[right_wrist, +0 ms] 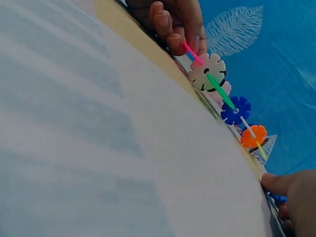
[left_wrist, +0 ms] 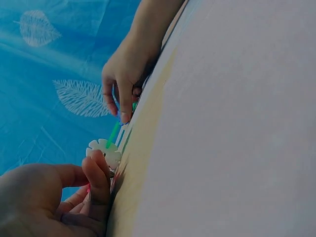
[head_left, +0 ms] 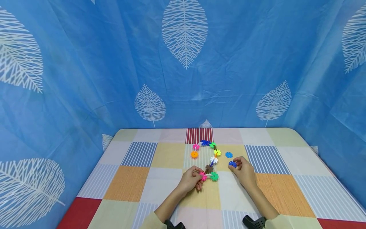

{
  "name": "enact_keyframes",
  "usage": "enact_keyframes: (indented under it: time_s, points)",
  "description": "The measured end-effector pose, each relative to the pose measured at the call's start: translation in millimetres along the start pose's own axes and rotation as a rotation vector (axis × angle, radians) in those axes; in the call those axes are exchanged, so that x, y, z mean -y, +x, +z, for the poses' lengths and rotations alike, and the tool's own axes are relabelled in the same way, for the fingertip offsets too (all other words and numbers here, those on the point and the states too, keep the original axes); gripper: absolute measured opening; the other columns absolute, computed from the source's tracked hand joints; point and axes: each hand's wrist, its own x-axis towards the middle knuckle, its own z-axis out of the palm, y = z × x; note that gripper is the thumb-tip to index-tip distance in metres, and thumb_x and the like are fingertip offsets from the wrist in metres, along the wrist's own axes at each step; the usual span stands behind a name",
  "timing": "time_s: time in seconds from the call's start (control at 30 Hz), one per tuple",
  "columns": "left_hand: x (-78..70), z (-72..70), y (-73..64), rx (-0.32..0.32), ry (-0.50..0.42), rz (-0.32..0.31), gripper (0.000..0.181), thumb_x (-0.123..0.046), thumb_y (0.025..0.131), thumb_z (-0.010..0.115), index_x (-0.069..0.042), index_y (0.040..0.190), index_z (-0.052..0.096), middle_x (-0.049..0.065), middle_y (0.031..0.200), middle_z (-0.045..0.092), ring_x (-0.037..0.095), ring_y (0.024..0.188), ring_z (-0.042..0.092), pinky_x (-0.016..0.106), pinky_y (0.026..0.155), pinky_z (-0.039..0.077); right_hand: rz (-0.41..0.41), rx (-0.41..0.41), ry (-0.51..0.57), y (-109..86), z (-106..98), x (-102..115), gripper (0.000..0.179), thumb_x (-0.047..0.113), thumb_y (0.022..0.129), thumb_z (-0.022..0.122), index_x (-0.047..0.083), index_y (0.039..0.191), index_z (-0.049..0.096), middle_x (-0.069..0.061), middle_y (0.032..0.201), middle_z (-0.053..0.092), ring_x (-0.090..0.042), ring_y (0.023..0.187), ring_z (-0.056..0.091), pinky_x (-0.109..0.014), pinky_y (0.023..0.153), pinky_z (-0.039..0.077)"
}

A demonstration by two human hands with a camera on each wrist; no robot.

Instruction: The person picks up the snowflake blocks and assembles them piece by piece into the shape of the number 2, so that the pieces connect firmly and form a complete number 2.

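Flower-shaped notched plastic discs lie joined into a curved chain on the patchwork cloth in the head view. At its near end my left hand (head_left: 191,178) pinches a pink disc (head_left: 203,176), beside a green disc (head_left: 214,176) and a brown disc (head_left: 209,168). My right hand (head_left: 244,171) holds a dark blue disc (head_left: 232,163) between thumb and fingers, right of the chain and apart from it. Just beyond lies a loose lighter blue disc (head_left: 229,155). In the right wrist view, thin coloured sticks run between a white disc (right_wrist: 207,71), a blue disc (right_wrist: 236,110) and an orange disc (right_wrist: 254,137).
The chain's far part curves left through a yellow disc (head_left: 217,152) and dark blue discs (head_left: 206,142) to an orange disc (head_left: 194,154). A patchwork cloth (head_left: 166,184) covers the table. Blue curtains (head_left: 228,63) with white leaf prints stand behind and at both sides.
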Motion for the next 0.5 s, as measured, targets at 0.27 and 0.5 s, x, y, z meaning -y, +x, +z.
enact_keyframes:
  time_s: [0.27, 0.5]
  points:
    - [-0.1, -1.4, 0.1, -0.023, -0.03, 0.064, 0.018, 0.004, 0.092, 0.047, 0.008, 0.109, 0.049, 0.004, 0.063, 0.054, 0.008, 0.044, 0.048, 0.017, 0.04, 0.041, 0.052, 0.205, 0.567, -3.5, 6, 9, 0.025, 0.003, 0.083, 0.066, -0.007, 0.106, 0.06, -0.016, 0.078, 0.065, -0.015, 0.064, 0.064, -0.029, 0.057, 0.054]
    - [2.5, -3.3, 2.8, -0.057, -0.087, 0.066, 0.02, 0.004, 0.093, 0.044, 0.011, 0.112, 0.047, 0.005, 0.065, 0.053, 0.008, 0.045, 0.046, 0.016, 0.04, 0.038, 0.003, 0.359, 0.801, -4.8, 9, 13, 0.021, -0.004, 0.086, 0.06, -0.016, 0.102, 0.053, -0.026, 0.081, 0.064, -0.025, 0.069, 0.067, -0.036, 0.062, 0.054]
